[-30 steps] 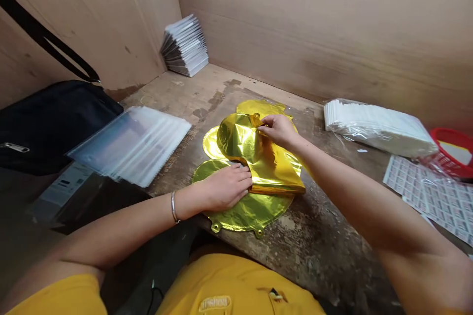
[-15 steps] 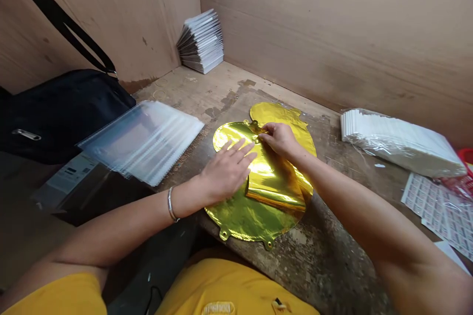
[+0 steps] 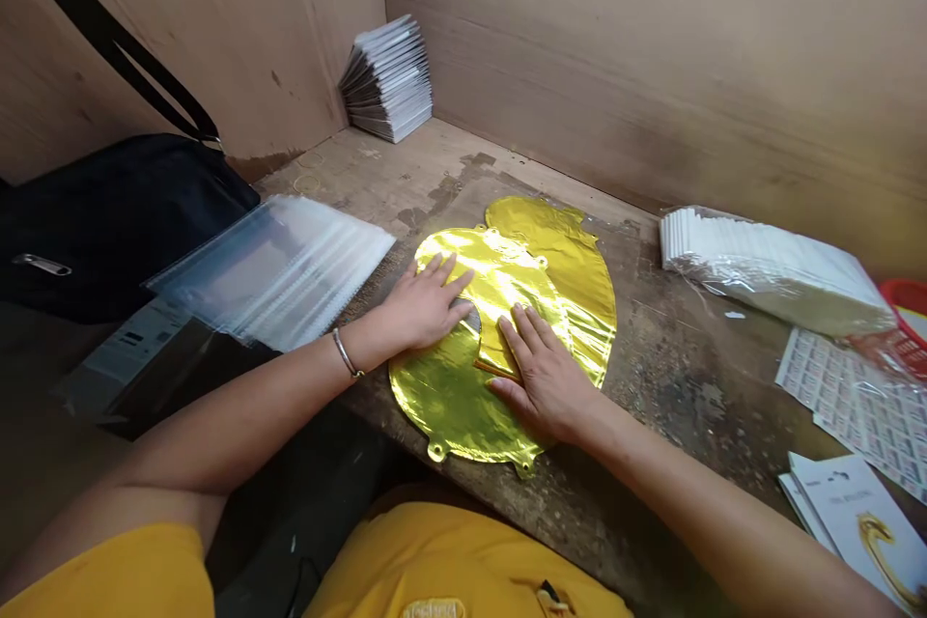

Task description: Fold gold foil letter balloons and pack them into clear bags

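Observation:
Flat gold foil balloons [image 3: 456, 406] lie on the worn wooden table in front of me, one overlapping another. They have small tabs with holes along their edges. Part of the top foil is folded over on itself. My left hand [image 3: 427, 301] rests flat on the left side of the foil, fingers spread. My right hand [image 3: 542, 372] presses flat on the folded part, its fingers stretched out and nothing gripped. A further piece of gold foil [image 3: 557, 232] shows behind, partly covered by the front one.
Clear plastic sleeves [image 3: 290, 261] lie at the left edge beside a black bag [image 3: 130, 222]. A stack of cards [image 3: 391, 77] stands in the far corner. On the right are a bagged white stack [image 3: 774, 261], a red basket [image 3: 909, 333], label sheets [image 3: 855, 401] and printed cards [image 3: 847, 512].
My right hand has let go of the foil's upper edge and come down flat onto the fold. My left hand has shifted slightly left and up. The upper foil now lies flatter.

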{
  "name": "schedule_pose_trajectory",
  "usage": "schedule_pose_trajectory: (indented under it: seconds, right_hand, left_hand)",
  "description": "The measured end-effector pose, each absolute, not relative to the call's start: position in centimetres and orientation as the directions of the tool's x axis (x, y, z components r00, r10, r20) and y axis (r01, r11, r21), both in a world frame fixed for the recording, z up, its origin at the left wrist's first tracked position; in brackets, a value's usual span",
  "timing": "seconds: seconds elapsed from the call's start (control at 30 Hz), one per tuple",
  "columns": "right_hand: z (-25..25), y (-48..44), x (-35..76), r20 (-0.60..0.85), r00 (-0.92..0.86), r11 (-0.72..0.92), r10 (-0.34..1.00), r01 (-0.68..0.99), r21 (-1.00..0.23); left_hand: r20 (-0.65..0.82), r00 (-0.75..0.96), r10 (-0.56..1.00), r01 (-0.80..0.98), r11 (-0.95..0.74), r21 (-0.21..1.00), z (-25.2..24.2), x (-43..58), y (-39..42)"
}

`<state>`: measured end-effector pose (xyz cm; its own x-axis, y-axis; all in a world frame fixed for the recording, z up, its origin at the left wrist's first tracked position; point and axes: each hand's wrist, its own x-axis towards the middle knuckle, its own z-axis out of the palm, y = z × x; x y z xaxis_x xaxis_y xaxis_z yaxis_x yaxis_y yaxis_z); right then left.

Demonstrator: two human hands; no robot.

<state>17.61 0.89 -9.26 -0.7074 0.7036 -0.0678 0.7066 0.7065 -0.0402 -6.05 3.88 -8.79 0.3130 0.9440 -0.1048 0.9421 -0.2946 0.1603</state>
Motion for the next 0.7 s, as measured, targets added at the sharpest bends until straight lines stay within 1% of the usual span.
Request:
schedule_pose_trajectory:
  seconds: [0.03, 0.1, 0.17, 0.2, 0.27, 0.33, 0.4, 0.5, 0.6, 0.63, 0.7]
  right_hand:
    - [-9.7, 0.9, 17.7, -0.073, -0.702, 0.701, 0.709, 0.712, -0.045]
    - [-10.1, 1.2, 17.8, -0.078, -0.697, 0.695, 0.713, 0.717, -0.053]
    - [-10.1, 1.5, 17.7, -0.082, -0.694, 0.692, 0.715, 0.719, -0.058]
    - [-10.0, 1.5, 17.6, -0.082, -0.693, 0.691, 0.716, 0.720, -0.060]
    - [-9.8, 1.6, 17.5, -0.080, -0.693, 0.690, 0.716, 0.721, -0.070]
    - [-9.4, 1.4, 17.5, -0.075, -0.685, 0.680, 0.725, 0.729, -0.078]
    - [-9.0, 0.9, 17.6, -0.062, -0.670, 0.666, 0.740, 0.743, -0.072]
    - [-8.4, -0.3, 18.0, -0.095, -0.706, 0.701, 0.702, 0.708, -0.090]
    - [-8.4, -1.3, 18.5, -0.156, -0.743, 0.731, 0.651, 0.669, -0.136]
    - [-8.5, -1.4, 18.5, -0.158, -0.741, 0.728, 0.653, 0.671, -0.140]
    - [-8.7, -1.6, 18.6, -0.152, -0.736, 0.723, 0.660, 0.677, -0.141]
  left_hand:
    - [-0.111, 0.267, 0.957, 0.958, -0.250, 0.143, -8.5, -6.2, 4.2]
    - [-0.096, 0.121, 0.988, 0.988, -0.111, 0.107, -8.0, -6.2, 4.9]
    - [-0.021, -0.006, 1.000, 0.995, 0.008, 0.104, -7.4, -5.7, 5.7]
    - [0.020, -0.010, 1.000, 0.993, 0.008, 0.115, -7.2, -5.4, 6.1]
    - [0.025, 0.100, 0.995, 0.986, -0.103, 0.132, -7.0, -5.0, 7.0]
    - [-0.066, 0.235, 0.970, 0.966, -0.225, 0.130, -7.2, -4.8, 7.9]
    - [-0.148, 0.277, 0.949, 0.958, -0.262, 0.116, -7.5, -5.1, 8.7]
    - [-0.148, 0.312, 0.939, 0.949, -0.301, 0.090, -7.7, -5.6, 9.5]
    - [-0.168, 0.293, 0.941, 0.955, -0.282, 0.087, -7.3, -5.8, 9.8]
    - [-0.175, 0.257, 0.950, 0.966, -0.246, 0.084, -7.0, -5.8, 10.0]
    - [-0.163, 0.117, 0.980, 0.992, -0.108, 0.064, -6.6, -5.9, 10.6]
